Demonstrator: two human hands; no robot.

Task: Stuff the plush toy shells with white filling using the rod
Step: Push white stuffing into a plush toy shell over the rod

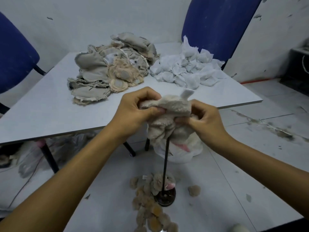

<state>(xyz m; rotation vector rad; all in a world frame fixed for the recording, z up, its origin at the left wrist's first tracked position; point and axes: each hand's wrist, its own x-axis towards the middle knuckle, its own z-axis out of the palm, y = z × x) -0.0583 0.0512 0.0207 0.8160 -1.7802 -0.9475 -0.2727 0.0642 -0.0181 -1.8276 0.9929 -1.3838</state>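
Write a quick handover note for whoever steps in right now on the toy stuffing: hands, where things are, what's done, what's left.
Left hand and right hand both grip one beige plush shell, which sits over the top of the upright black rod; the rod's round base stands on the floor.
A white tip pokes out of the shell's top.
On the table: a pile of unstuffed shells, and beside it a heap of white filling bundles.
Done: a few plush pieces lie on the floor near the base.
Left: finish this shell, then the pile.
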